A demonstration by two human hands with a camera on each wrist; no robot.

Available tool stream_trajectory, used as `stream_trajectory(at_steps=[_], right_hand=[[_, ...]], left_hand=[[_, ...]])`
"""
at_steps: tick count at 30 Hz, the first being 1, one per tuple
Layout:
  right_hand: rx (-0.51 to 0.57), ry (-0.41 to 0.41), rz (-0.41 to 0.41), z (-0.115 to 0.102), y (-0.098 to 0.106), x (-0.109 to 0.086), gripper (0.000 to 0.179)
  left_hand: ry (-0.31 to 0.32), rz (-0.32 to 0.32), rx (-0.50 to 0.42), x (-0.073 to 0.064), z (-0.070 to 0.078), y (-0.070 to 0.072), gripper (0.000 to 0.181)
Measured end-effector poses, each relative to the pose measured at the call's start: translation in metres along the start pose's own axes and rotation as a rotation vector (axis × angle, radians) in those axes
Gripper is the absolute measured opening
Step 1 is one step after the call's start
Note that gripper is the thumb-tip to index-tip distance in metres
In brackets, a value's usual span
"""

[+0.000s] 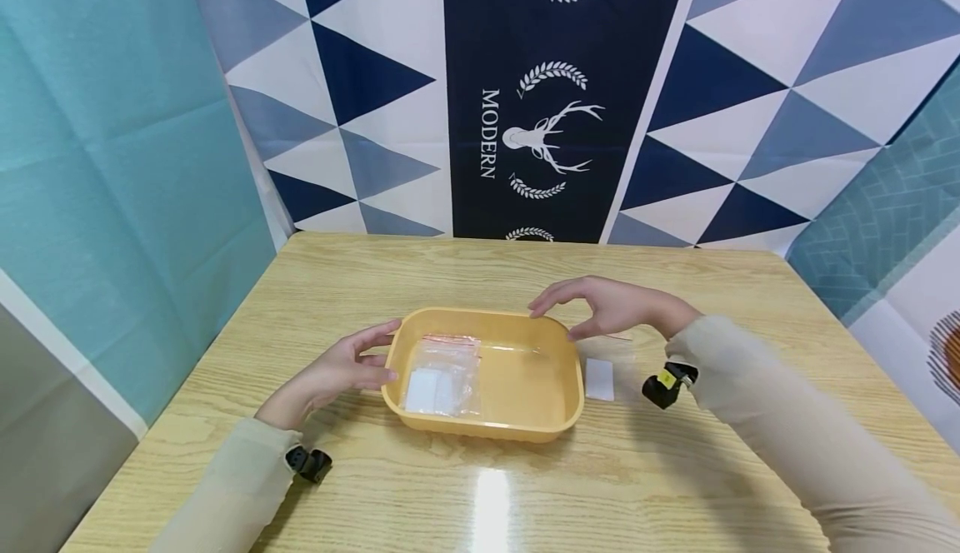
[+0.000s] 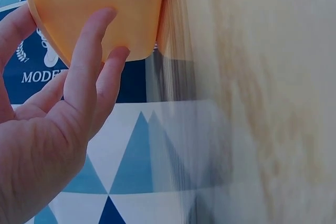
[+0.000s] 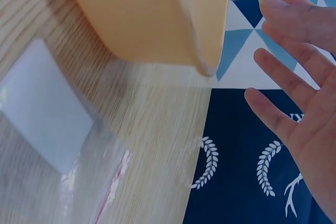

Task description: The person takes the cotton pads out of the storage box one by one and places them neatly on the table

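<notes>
A shallow yellow plastic tray [image 1: 528, 386] with rounded corners sits on the wooden table. Inside its left half lie clear zip bags [image 1: 450, 378] with white cards or sheets in them. My left hand [image 1: 356, 361] is at the tray's left end, fingers spread loosely against it; in the left wrist view, fingertips [image 2: 107, 17] overlap the tray's outer wall. Over the right end, my right hand [image 1: 607, 305] hovers with fingers extended, and the right wrist view has them apart from the wall. Beside that end lies another clear zip bag [image 3: 94, 182] with a white card [image 1: 599, 380].
The wooden table [image 1: 420, 495] reaches back to a cloth with blue and white triangles [image 1: 382, 78] and a dark deer-print panel. A teal cloth [image 1: 112, 161] hangs at the left. Black camera mounts [image 1: 309, 463] are strapped at both wrists.
</notes>
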State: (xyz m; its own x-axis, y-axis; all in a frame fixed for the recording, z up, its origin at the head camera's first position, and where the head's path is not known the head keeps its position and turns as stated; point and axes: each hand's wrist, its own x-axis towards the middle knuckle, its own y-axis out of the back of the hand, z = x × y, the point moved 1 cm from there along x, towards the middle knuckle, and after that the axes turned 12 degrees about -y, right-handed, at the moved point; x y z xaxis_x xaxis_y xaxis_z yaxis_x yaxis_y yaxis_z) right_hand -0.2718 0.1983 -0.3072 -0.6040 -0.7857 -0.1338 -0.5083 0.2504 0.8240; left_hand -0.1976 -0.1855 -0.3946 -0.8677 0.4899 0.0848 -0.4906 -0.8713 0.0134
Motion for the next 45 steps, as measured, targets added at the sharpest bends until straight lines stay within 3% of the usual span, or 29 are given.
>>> stream_trajectory(at_steps=[14, 21, 45], right_hand=[[0.037, 0.038, -0.024, -0.007, -0.008, 0.018, 0.05], [0.048, 0.114, -0.027, -0.012, -0.013, 0.033, 0.048], [0.049, 0.207, -0.066, -0.034, -0.026, 0.071, 0.046]], left_hand=[[0.006, 0.001, 0.005, 0.001, -0.001, -0.001, 0.084], [0.012, 0.001, 0.003, -0.001, 0.0, 0.001, 0.084], [0.016, 0.002, 0.003, -0.001, 0.002, 0.0, 0.084]])
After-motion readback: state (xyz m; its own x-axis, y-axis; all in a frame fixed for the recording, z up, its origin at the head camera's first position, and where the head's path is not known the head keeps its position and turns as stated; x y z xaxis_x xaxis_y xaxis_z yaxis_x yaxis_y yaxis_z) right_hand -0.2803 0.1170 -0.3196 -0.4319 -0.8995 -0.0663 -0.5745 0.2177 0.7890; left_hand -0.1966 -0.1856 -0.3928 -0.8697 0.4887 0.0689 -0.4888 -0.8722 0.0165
